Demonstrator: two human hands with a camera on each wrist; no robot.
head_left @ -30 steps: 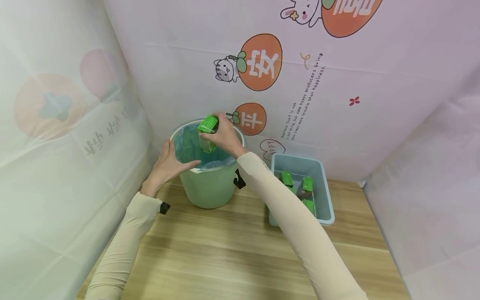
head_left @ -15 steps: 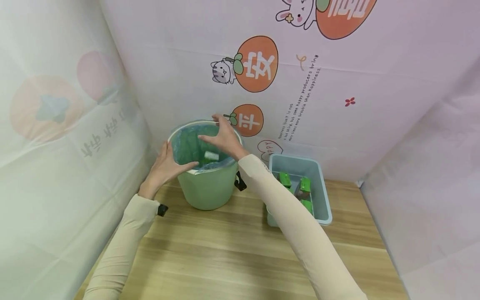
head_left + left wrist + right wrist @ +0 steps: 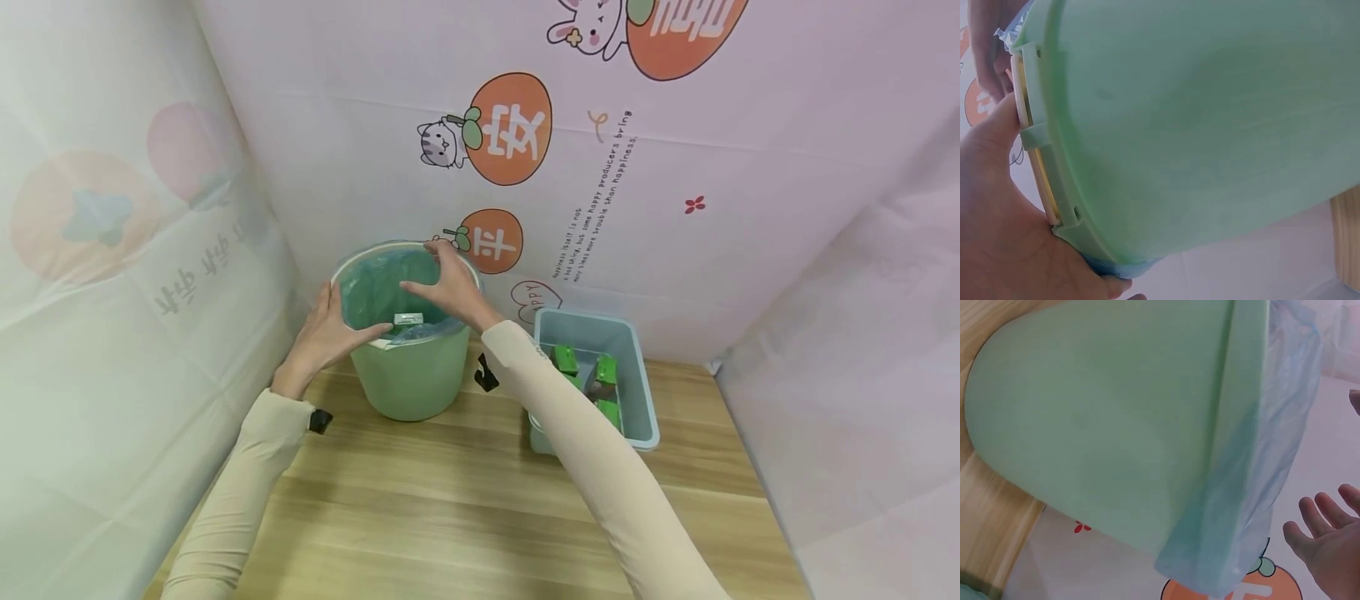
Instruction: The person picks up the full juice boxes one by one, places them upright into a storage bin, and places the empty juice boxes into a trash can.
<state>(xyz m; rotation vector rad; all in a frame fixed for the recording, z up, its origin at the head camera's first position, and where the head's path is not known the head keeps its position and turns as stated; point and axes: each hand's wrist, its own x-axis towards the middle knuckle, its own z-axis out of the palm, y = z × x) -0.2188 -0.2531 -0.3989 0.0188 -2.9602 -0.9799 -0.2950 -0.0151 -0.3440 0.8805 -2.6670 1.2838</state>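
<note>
A light green bucket (image 3: pixel 411 379) stands at the back left, with a blue plastic liner (image 3: pixel 375 275) folded over its rim. My left hand (image 3: pixel 321 340) holds the rim at the near left, its thumb laid over the edge. Above the far right of the mouth is my right hand (image 3: pixel 455 287), fingers spread, holding nothing. Inside the bucket lies a small box (image 3: pixel 408 319), its white side up. In the right wrist view the right hand (image 3: pixel 1332 550) is apart from the liner (image 3: pixel 1279 419). The left wrist view shows the left hand (image 3: pixel 1004 219) against the rim and pale handle (image 3: pixel 1040 169).
To the right stands a blue-grey plastic tub (image 3: pixel 643 383) with several small green boxes (image 3: pixel 606 368) in it; my right sleeve (image 3: pixel 585 450) covers its near left part. Both stand on a wood-grain table (image 3: pixel 420 517). Printed fabric walls (image 3: pixel 352 150) enclose the back and sides.
My right hand has let go of the green box, which has dropped into the bucket. The right fingers have spread apart. My left hand has stayed on the rim; the view has shifted slightly.
</note>
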